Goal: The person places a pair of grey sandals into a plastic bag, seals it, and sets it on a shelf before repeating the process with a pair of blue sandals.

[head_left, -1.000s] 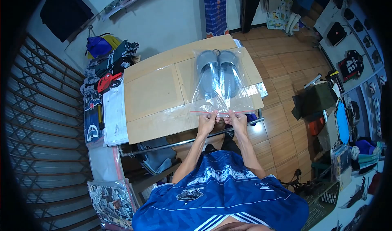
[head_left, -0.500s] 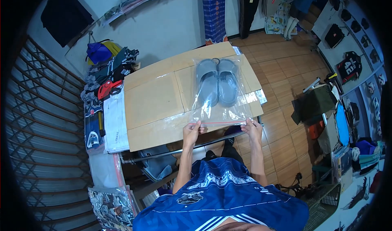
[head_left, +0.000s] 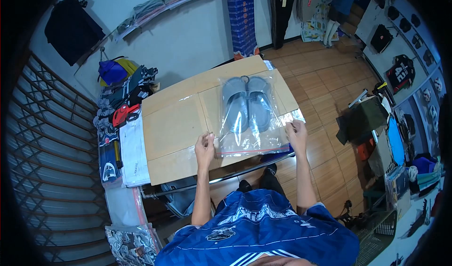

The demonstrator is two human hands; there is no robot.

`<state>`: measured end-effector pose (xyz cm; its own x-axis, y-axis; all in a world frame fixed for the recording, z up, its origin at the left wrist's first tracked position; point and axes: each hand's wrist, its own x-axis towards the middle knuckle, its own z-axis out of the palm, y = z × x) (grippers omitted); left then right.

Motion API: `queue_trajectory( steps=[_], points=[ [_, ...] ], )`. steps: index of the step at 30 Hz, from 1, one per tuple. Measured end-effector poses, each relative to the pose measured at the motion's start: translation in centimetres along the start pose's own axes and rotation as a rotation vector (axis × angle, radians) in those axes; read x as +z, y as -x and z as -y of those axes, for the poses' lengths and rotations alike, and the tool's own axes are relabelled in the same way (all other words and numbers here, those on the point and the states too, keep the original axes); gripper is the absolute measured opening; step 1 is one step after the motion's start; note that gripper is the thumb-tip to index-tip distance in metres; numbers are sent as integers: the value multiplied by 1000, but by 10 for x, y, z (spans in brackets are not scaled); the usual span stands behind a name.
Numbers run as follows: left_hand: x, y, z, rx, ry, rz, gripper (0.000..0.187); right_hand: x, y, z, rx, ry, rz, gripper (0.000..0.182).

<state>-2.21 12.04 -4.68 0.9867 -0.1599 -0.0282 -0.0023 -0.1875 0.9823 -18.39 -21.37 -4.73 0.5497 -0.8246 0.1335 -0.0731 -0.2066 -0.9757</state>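
A pair of grey slippers [head_left: 258, 111] lies side by side in a clear zip bag [head_left: 245, 144], joined near the top by a dark ring. The bag rests on a flat cardboard sheet [head_left: 176, 125], its red zip strip towards me. My left hand [head_left: 205, 149] is beside the bag's lower left edge, fingers curled and thumb tip drawn in. By the lower right edge is my right hand [head_left: 297, 135], its fingers bent and bunched. Whether either hand pinches the clear film, I cannot tell.
Left of the cardboard lie a red tool [head_left: 126, 115], white paper [head_left: 133, 148] and folded clothes [head_left: 127, 85]. A metal rail [head_left: 235, 173] runs along the table's front. Clothes hang at the back, and a green crate [head_left: 376, 233] stands at lower right.
My hands have left the zip end's corners and moved apart, up along the bag's sides. The bag lies slightly lower in view, as the camera has shifted too.
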Motion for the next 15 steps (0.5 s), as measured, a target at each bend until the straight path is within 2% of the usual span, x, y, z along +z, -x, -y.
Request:
queue_trajectory(
  steps=[2,3,6,8,9,10,11,12,14,15],
  points=[
    [19,-17,-6,41,-17,36,54,21,-18,-3,121,-31,82,53],
    [27,-24,-7,66,-26,54,56,29,-22,-10,134,-30,122,56],
    [53,-42,-9,-31,-22,154,62,58,-39,-28,146,-19,227,63],
    [71,-50,0,-29,-124,139,59,67,-37,-39,134,2,264,65],
    [79,-49,3,-31,-177,132,57,62,-36,-36,109,39,257,64],
    [88,-43,-2,-48,-37,146,49,54,-35,-27,82,76,247,62],
    [97,-38,-7,-103,-27,165,44,42,-37,-19,55,112,238,61],
    [106,-26,-23,-159,-18,184,39,26,-43,-11,95,-29,270,52],
    [135,-9,-29,-201,-22,229,24,-9,-56,-19,119,-7,294,46],
    [154,3,-38,-241,12,248,23,-31,-63,-24,137,10,306,44]
  ],
)
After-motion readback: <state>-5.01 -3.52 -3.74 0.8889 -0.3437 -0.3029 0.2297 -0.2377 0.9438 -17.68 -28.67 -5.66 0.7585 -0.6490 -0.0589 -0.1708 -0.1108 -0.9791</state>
